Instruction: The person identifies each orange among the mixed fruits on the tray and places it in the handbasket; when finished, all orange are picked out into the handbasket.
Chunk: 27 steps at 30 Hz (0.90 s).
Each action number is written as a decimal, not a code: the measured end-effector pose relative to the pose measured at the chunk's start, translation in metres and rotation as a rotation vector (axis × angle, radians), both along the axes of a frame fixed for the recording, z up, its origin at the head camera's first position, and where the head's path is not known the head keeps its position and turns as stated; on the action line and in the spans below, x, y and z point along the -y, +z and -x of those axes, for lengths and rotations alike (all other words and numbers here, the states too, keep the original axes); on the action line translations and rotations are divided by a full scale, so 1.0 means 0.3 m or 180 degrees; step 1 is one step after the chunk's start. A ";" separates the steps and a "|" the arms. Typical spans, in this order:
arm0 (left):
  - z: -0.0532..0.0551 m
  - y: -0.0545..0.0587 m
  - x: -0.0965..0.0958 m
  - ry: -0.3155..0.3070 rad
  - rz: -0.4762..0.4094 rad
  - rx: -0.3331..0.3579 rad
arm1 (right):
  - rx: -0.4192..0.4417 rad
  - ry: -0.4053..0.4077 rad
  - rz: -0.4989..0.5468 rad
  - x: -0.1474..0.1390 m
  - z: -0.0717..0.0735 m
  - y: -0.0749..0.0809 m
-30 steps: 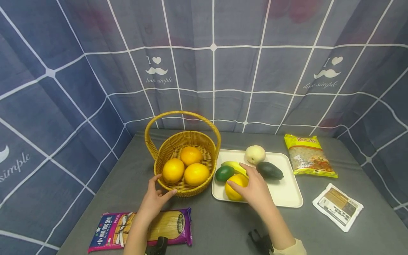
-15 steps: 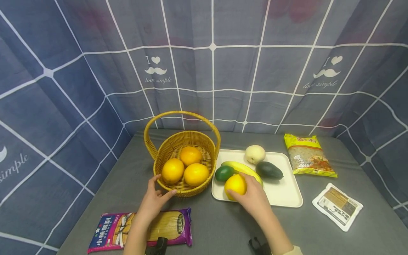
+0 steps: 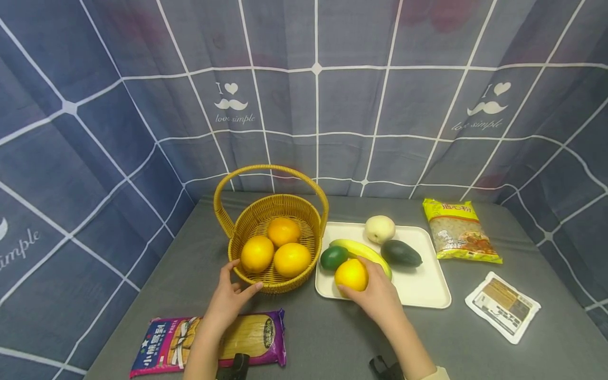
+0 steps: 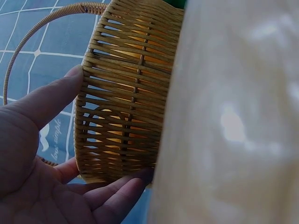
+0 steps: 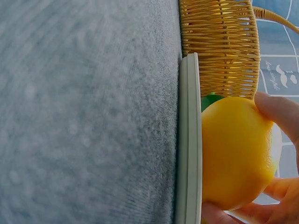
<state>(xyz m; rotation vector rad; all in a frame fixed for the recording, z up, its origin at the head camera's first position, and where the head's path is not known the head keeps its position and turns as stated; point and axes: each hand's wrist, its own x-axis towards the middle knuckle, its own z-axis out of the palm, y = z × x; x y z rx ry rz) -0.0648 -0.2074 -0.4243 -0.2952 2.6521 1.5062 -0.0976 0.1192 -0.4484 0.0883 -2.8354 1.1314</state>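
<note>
A woven yellow basket with a tall arched handle stands left of centre. Inside it lie three oranges. My left hand holds the near left part of the basket, thumb at the front rim and fingers along its side. On the cream tray, my right hand grips another orange between thumb and fingers; whether it touches the tray is unclear. A banana, a dark green avocado, a longer dark green fruit or vegetable and a pale round fruit surround it.
A purple pasta packet lies partly under my left forearm. To the tray's right are a yellow food bag and a white sealed pack. A checked curtain rises behind the grey tabletop.
My right hand has shifted slightly left and its fingers have closed around the orange on the tray, uncovering more of the banana. The left hand stays at the basket.
</note>
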 end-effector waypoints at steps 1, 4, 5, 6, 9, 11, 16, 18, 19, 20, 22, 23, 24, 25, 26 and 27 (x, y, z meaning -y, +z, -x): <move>0.001 -0.002 0.001 0.0004 0.0003 -0.0001 | -0.0005 -0.0001 -0.0001 0.000 0.000 0.001; 0.005 -0.009 0.003 0.0014 0.0009 0.0002 | -0.0014 -0.0012 0.0012 -0.003 -0.001 0.004; 0.005 -0.011 0.004 0.0014 0.0007 0.0007 | -0.0007 -0.0013 0.0015 -0.004 -0.001 0.005; 0.006 -0.013 0.004 0.0012 0.0008 0.0007 | 0.0000 -0.0015 0.0014 -0.005 -0.001 0.005; 0.006 -0.015 0.005 0.0011 0.0001 0.0020 | -0.0014 -0.0013 0.0027 -0.009 0.000 0.008; 0.006 -0.012 0.004 0.0011 -0.0011 0.0032 | -0.0040 -0.0019 0.0056 -0.010 0.002 0.012; 0.005 -0.003 0.002 0.0002 -0.0014 0.0049 | -0.0096 -0.0036 0.0252 -0.008 0.009 0.031; 0.005 -0.002 0.002 -0.0003 -0.0011 0.0051 | -0.0096 -0.0033 0.0365 -0.006 0.011 0.043; 0.005 -0.001 0.002 -0.0005 -0.0011 0.0054 | -0.0090 -0.0029 0.0431 -0.005 0.012 0.051; 0.005 0.000 0.002 -0.0005 -0.0007 0.0054 | -0.0078 -0.0027 0.0491 -0.003 0.013 0.058; 0.004 0.000 0.003 -0.0009 -0.0004 0.0048 | -0.0060 -0.0018 0.0599 0.002 0.016 0.075; 0.003 0.001 0.003 -0.0014 -0.0007 0.0051 | -0.0041 -0.0016 0.0640 0.005 0.016 0.084; 0.003 0.002 0.002 -0.0013 -0.0002 0.0056 | -0.0034 -0.0005 0.0696 0.009 0.017 0.094; 0.002 0.003 0.002 -0.0015 0.0003 0.0050 | -0.0035 0.0007 0.0754 0.013 0.018 0.103; 0.001 0.003 0.002 -0.0017 0.0009 0.0041 | -0.0043 0.0026 0.0801 0.017 0.019 0.111; 0.001 0.002 0.002 -0.0016 0.0012 0.0042 | -0.0070 0.0042 0.0832 0.022 0.019 0.119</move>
